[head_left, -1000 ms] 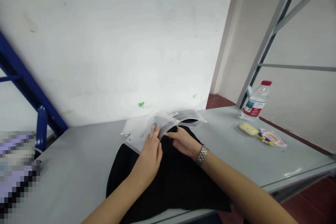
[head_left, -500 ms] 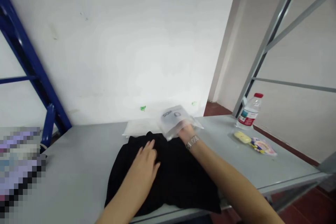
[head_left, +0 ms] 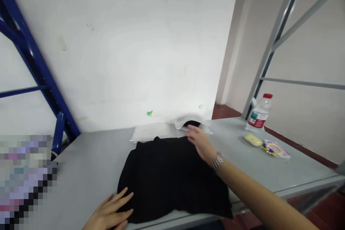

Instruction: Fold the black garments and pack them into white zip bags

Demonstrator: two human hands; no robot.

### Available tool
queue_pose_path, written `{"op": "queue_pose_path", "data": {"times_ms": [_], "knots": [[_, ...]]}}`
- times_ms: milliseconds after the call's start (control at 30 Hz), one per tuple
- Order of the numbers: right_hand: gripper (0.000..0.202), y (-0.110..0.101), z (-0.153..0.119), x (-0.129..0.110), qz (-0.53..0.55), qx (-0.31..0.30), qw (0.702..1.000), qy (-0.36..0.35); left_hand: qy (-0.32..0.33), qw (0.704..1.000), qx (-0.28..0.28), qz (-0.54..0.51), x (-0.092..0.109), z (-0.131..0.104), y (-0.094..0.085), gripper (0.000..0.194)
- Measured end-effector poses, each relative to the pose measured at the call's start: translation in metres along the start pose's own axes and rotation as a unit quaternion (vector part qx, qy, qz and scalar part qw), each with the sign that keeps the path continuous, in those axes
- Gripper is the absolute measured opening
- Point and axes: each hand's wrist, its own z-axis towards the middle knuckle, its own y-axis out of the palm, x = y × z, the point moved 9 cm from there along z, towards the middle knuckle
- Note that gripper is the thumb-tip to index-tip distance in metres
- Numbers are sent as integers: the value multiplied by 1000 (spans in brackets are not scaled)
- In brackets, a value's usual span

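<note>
Two hands are in view, both bare and neither gripping anything. Nearest is the left hand (head_left: 111, 212), open with its fingers spread, palm down on the lower left edge of one black garment (head_left: 175, 178). The garment, the only one laid out, is spread flat in the middle of the worktop (head_left: 88, 165), its near hem reaching the front edge; which kind of garment it is cannot be told. At left, a pixelated patch hides whatever is there.

Farther in, the right hand (head_left: 198, 141) is open too, slightly blurred, its fingers loosely extended over the garment's upper right edge. One metal-link wristwatch (head_left: 217, 160) circles that wrist. Just beyond these fingers lies a frosted plastic bag (head_left: 185, 119), its mouth arched up and something black showing inside. To its left is one flat pile of white plastic bags (head_left: 151, 132), too closely layered to count.

On the right side lie one flat, round, patterned charm (head_left: 276, 148) and, touching it, one small yellow case (head_left: 252, 140). Behind them stands one clear plastic bottle (head_left: 258, 115), red-capped and upright.

At the back rises one white panel (head_left: 151, 50) with three green marks, between one blue metal frame (head_left: 40, 57) and one grey metal frame (head_left: 265, 57).
</note>
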Motion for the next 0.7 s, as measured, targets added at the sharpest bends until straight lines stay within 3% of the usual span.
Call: {"op": "queue_pose_path", "data": {"times_ms": [33, 67, 100, 167, 233, 333, 400, 500, 567, 700], "knots": [[23, 7, -21, 3, -40, -34, 999, 7, -1, 1000, 7, 2, 2, 0, -2, 27], [22, 24, -45, 4, -152, -131, 980, -7, -11, 1000, 24, -2, 2, 0, -6, 24], [24, 38, -71, 5, -247, -219, 943, -36, -28, 998, 48, -10, 2, 1, -11, 23], [39, 43, -111, 8, -383, -282, 877, -71, -74, 990, 110, -37, 0, 2, -27, 26], [43, 33, -130, 8, -471, -271, 834, -94, -117, 978, 156, -72, -2, 5, -41, 30], [37, 6, -126, 0, -534, -207, 811, -119, -158, 964, 164, -134, -9, 13, -53, 32], [31, -14, -111, -7, -522, -162, 830, -110, -189, 956, 151, -167, -18, 18, -58, 31], [16, -47, -82, -10, -420, -100, 901, -34, -217, 951, 113, -191, -28, 24, -59, 29], [17, -64, -66, -6, -327, -68, 942, 22, -206, 953, 75, -208, -28, 26, -55, 27], [24, -71, -54, 6, -235, -68, 967, 64, -145, 953, -13, -268, -17, 24, -34, 26]]}}
